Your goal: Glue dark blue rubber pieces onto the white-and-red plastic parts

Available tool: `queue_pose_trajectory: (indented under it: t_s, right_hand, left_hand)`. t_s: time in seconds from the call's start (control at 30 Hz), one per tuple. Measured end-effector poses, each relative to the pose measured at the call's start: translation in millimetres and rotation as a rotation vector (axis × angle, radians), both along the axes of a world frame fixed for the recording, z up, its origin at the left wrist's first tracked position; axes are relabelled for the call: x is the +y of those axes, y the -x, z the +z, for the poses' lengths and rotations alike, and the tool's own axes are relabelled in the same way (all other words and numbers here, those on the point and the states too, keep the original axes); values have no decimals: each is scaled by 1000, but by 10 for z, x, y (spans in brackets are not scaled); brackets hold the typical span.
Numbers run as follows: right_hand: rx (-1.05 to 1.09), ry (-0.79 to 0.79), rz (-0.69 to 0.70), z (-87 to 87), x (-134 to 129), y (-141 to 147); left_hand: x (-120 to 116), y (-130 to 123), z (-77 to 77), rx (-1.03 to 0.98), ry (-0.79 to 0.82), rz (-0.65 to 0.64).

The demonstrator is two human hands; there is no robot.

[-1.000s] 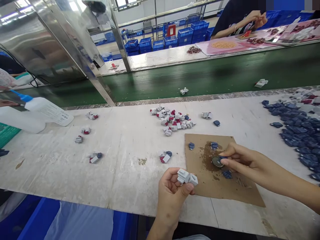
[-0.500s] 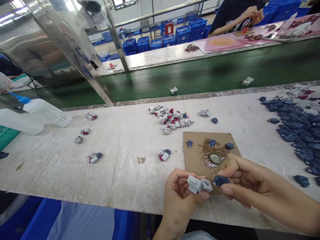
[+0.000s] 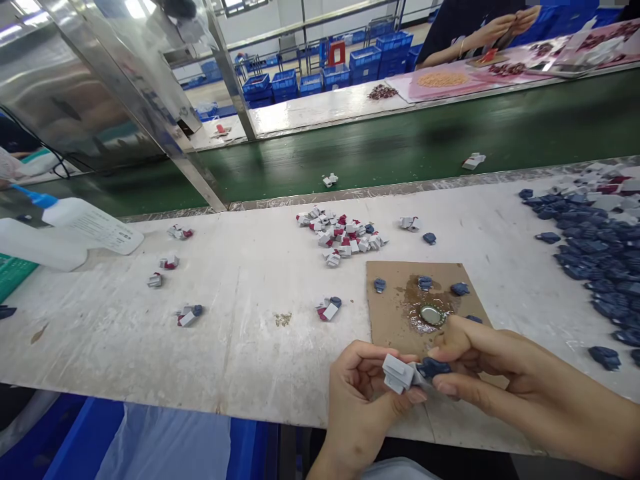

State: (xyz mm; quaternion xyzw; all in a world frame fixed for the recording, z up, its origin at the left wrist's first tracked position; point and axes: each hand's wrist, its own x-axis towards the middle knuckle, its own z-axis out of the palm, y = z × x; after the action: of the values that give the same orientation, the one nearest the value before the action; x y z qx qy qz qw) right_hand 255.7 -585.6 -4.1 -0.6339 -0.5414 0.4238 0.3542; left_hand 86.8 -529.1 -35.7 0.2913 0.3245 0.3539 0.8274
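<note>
Between the thumb and fingers of my left hand (image 3: 363, 400) is a light grey plastic part (image 3: 399, 373) with blocky steps. My right hand (image 3: 480, 370) pinches a small dark blue plastic part (image 3: 433, 368), which meets the right end of the grey one; how far it sits inside, I cannot tell. Just beyond both hands lies a brown cardboard piece (image 3: 395, 320), wet in the middle, with a bottle cap (image 3: 431, 315) on the wet patch. Several blue parts rest on it, among them one blue part (image 3: 425, 283) behind the cap.
A heap of grey and red parts (image 3: 345, 235) lies mid-table, and a large pile of blue parts (image 3: 600, 257) at right. White bottles (image 3: 93, 223) lie at left. Behind runs a green conveyor belt (image 3: 400, 150) carrying two grey pieces. Across it, a person's hands (image 3: 510, 28) work.
My right hand has moved left, bringing the blue part against the grey part, which is turned slightly. The grey pieces on the belt have shifted left.
</note>
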Motion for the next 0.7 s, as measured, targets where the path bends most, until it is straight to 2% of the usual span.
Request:
queue_pose_trajectory:
  t_s: [0.23,0.4,0.7]
  right_hand:
    - [-149,-47,154,1,-51,-13]
    - [-204,-49,142,-5,-80,17]
    - [40,132,188,-152,-86,91]
  left_hand:
    - [14,50,-44,71,-53,-39]
    - [18,110,-106,89,-120,-106]
    - [-48,153,-305,105,-222,-110]
